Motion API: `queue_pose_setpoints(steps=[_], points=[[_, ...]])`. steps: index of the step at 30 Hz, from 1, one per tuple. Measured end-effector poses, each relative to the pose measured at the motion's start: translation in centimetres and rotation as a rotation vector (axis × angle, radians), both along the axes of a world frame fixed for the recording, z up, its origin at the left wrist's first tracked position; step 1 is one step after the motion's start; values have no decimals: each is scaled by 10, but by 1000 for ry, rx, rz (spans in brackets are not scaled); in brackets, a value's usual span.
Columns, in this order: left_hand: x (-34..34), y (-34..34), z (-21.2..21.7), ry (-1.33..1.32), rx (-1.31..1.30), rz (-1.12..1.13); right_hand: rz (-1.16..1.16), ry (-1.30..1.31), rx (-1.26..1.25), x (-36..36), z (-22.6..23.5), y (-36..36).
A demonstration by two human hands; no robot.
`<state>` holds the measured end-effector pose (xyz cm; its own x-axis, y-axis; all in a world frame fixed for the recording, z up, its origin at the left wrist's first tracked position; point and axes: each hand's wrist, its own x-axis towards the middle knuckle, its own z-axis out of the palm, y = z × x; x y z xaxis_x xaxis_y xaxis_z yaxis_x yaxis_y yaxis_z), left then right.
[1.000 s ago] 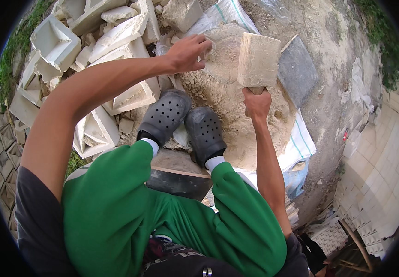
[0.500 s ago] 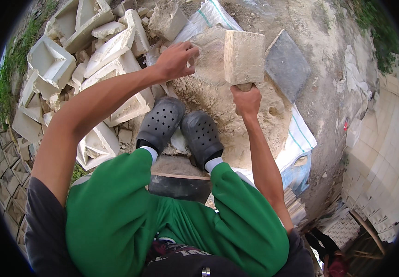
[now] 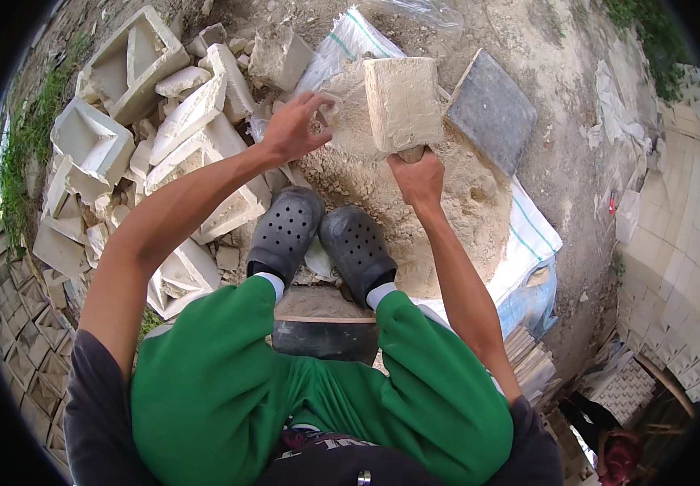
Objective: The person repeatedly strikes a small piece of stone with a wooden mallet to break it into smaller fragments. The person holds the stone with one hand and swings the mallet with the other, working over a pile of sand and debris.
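1. Right hand (image 3: 419, 174) is raised over the sand pile (image 3: 414, 211), fingers clamped around a short handle (image 3: 411, 154) under a pale stone block (image 3: 402, 101), which stands upright above the fist.
2. Left hand (image 3: 293, 125) is stretched forward, fingertips pinched on a small pale chunk (image 3: 327, 109) just left of the block.
3. Grey perforated clogs (image 3: 317, 239) rest at the near edge of the sand.
4. Broken hollow concrete blocks (image 3: 123, 138) lie heaped to the left.
5. A dark grey slab (image 3: 491, 109) lies right of the block, on the white woven sack (image 3: 532, 235).
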<state>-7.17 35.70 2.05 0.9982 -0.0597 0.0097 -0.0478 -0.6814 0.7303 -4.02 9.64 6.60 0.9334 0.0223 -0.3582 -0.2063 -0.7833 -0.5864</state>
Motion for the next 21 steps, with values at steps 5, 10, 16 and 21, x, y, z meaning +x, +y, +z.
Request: queue_pose_setpoints(steps=[5, 10, 16, 21], points=[[4, -2, -5, -29, -32, 124, 118, -9, -173, -3, -26, -6], [9, -4, -4, -22, -19, 120, 14, 200, -123, 3, -29, -25], [16, -5, -10, -63, 37, 87, -63, -99, -19, -8, -6, -34], [20, -8, -11, -98, 50, 70, -15, 47, -160, -10, -33, -35]])
